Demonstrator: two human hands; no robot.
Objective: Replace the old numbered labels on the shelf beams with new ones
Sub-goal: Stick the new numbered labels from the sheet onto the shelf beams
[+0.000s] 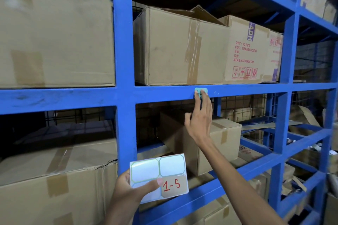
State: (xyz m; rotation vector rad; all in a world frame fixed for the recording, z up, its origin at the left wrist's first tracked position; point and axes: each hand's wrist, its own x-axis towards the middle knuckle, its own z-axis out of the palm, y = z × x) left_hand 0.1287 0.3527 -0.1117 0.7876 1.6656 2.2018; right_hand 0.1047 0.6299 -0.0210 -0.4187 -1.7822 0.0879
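Note:
A small teal numbered label (200,91) is stuck on the blue horizontal shelf beam (164,93). My right hand (198,118) reaches up to it, its straight fingertips touching the label's lower part and covering some of the number. Lower down, my left hand (131,186) grips a white label sheet (157,177) with the thumb on top. That sheet has a brown label marked "1-5" in red (172,185) at its lower right, and its other label places are blank.
Blue steel racking fills the view, with a thick upright post (124,60) left of the label. Cardboard boxes (181,47) sit on the shelf above the beam, and others (225,133) on the shelves below. Torn cardboard lies at the lower right.

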